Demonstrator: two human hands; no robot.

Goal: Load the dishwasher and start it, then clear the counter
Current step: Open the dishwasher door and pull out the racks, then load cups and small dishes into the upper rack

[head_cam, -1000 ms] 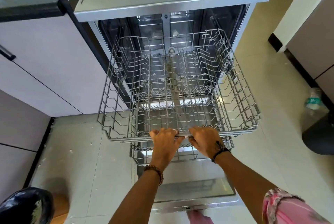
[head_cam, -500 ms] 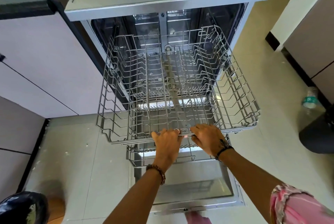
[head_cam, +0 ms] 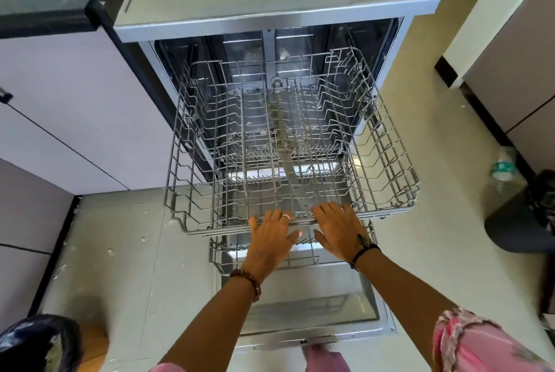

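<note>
Dishwasher (head_cam: pixel 270 16) door down, upper rack (head_cam: pixel 387 143) pulled fully out, lower rack (head_cam: pixel 219 254) partly out beneath. Both racks bare: 0 dishes loaded. Left hand (head_cam: pixel 271 238) and right hand (head_cam: pixel 339 232) rest on the upper rack's front rail, fingers extended, not gripping. Loading, starting, counter clearing all remain.
</note>
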